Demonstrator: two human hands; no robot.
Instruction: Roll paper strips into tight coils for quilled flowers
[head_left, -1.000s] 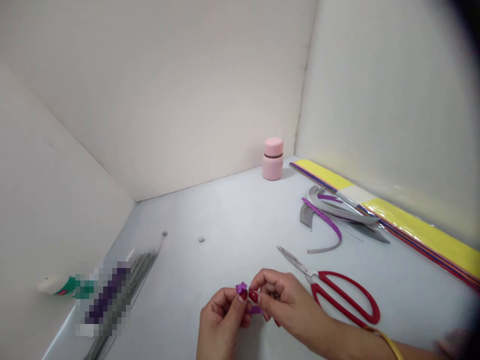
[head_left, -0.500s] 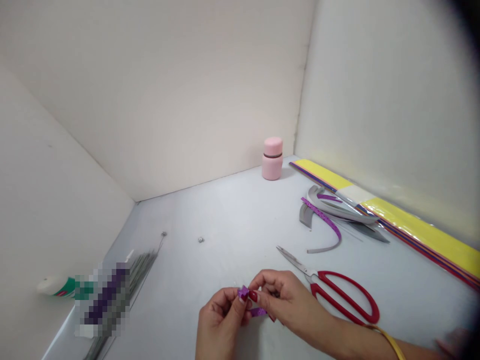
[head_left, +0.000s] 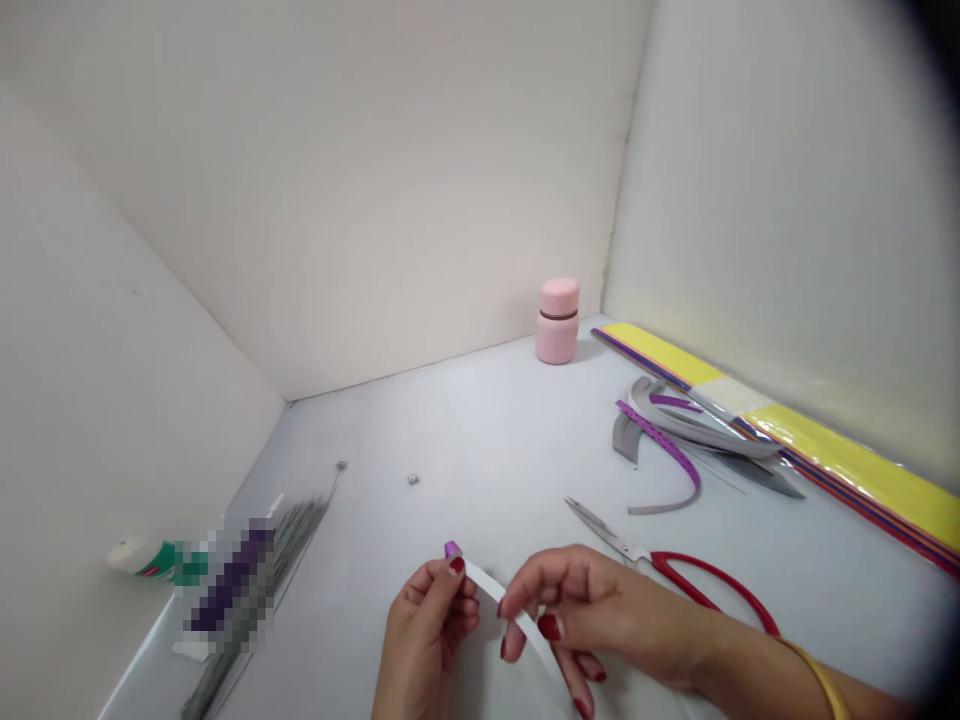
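Note:
Near the front edge of the view, my left hand (head_left: 431, 620) pinches a small purple folded end (head_left: 452, 550) of a paper strip between thumb and forefinger. From there the strip (head_left: 486, 582), its white side showing, curves down to the right. My right hand (head_left: 585, 610) holds it loosely, the strip running between thumb and fingers. The strip's far end drops past the lower edge of the view. Scissors with red handles (head_left: 709, 580) lie just beyond my right wrist, partly covered by my forearm.
At the right lie curled purple and grey paper strips (head_left: 667, 440) and a long pack of coloured paper (head_left: 832, 440). A pink flask (head_left: 557, 325) stands at the back. On the left are thin wires (head_left: 296, 530), a white-green bottle (head_left: 146, 558) and a small metallic bit (head_left: 412, 480).
My hands have moved apart. The strip has swung from bunched purple between my fingers to stretched out with its white side showing. The view has shifted slightly left.

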